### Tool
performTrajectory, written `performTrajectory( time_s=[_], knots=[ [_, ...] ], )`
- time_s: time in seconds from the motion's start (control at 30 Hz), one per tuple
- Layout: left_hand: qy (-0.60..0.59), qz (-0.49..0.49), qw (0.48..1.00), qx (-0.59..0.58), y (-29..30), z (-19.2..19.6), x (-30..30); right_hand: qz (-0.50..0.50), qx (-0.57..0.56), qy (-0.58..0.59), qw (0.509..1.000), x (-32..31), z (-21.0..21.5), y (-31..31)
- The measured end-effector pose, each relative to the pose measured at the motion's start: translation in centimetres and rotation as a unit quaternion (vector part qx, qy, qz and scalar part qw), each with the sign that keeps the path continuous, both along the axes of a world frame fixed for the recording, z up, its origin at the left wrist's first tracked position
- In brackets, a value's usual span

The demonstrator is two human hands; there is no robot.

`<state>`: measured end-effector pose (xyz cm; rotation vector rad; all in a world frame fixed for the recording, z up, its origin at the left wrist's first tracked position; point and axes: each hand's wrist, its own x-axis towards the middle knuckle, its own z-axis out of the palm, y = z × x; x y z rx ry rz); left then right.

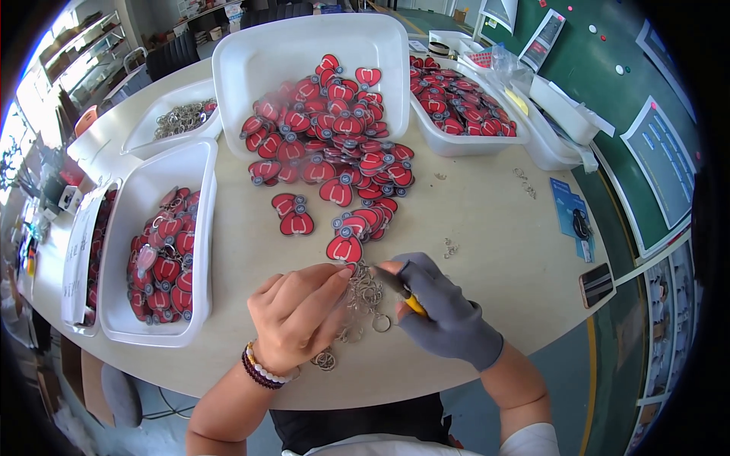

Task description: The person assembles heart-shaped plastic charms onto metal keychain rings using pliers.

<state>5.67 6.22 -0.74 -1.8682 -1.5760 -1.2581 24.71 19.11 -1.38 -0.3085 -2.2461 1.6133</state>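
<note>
My right hand [449, 315], in a grey fingerless glove, is closed round pliers with a yellow handle [415, 305]. The dark jaws point left toward the fingertips of my left hand [300, 311]. That bare hand, with beaded bracelets at the wrist, is closed in a pinch; what it holds is hidden by the fingers. Just beyond its fingertips lies a red heart-shaped charm [344, 248], at the near end of an overlapping row of such charms. Between my hands lies a loose heap of metal key rings [366, 292]; several more lie near my left wrist.
A tipped white tub [312, 42] spills red charms [334, 129] across the far middle. White bins [205, 251] of charms stand at left and far right [471, 144]. Key rings fill a smaller bin [137, 144]. A phone [596, 285] lies at the right edge.
</note>
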Motion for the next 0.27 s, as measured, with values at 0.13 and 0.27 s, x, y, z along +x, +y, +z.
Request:
performTrajectory(
  time_s=[0.13, 0.27],
  knots=[
    [0.037, 0.029, 0.999, 0.003, -0.2, 0.4, -0.1, -0.064, 0.259, 0.000, 0.964, -0.5, 0.8, -0.6],
    [0.073, 0.039, 0.996, -0.016, -0.6, 0.1, 0.0, -0.073, 0.296, -0.012, 0.952, -0.7, 1.0, -1.0]
  ],
)
